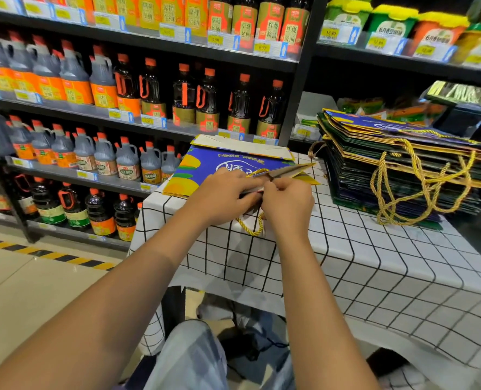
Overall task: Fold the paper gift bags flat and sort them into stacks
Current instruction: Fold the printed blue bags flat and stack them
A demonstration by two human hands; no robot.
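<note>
A blue and yellow paper gift bag (205,164) lies on its side at the far left corner of the table, its white base turned up toward the shelves. My left hand (222,198) grips the bag's near rim. My right hand (288,202) pinches the same rim beside it, at the knot of the gold cord handle (252,228), whose loop hangs over the table's edge. A tall stack of flat bags (402,175) in dark green and blue sits at the far right, gold cords dangling down its front.
The table wears a white cloth with a black grid (374,263). Store shelves of sauce bottles (149,91) stand close behind and to the left. A yellow-black hazard strip (50,256) marks the floor. My knees show under the table's near edge.
</note>
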